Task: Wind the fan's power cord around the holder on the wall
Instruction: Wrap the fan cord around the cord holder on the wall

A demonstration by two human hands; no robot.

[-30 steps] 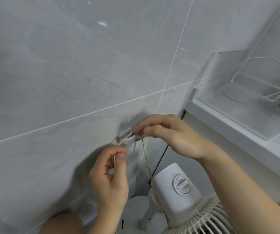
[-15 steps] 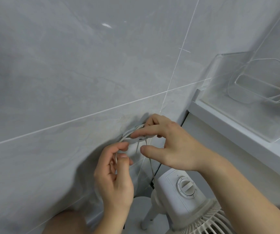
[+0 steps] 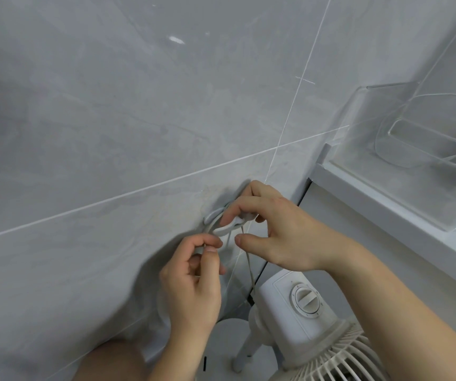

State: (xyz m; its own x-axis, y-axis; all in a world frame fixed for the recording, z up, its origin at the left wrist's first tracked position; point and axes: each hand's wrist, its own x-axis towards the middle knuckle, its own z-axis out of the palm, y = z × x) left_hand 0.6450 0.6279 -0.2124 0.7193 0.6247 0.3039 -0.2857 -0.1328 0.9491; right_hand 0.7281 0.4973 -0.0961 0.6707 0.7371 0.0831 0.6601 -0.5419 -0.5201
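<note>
A small pale holder [image 3: 222, 229] sticks out from the grey tiled wall [image 3: 138, 119], low and near the corner. The thin whitish power cord [image 3: 249, 266] loops over the holder and drops to the white fan [image 3: 298, 309] below. My right hand [image 3: 282, 229] is on the holder, index finger and other fingers curled over its front end and the cord there, thumb held apart below. My left hand [image 3: 194, 281] pinches the cord between thumb and index finger just under the holder.
A clear plastic box [image 3: 403, 149] sits on a white ledge [image 3: 386, 215] at the right. The fan's control dial [image 3: 306, 298] and grille [image 3: 328, 361] stand directly under my right forearm. My knee [image 3: 111, 361] shows at the bottom.
My right hand has shifted from above the holder to gripping its front end, thumb dropping below. My left hand has risen slightly toward the holder with the cord.
</note>
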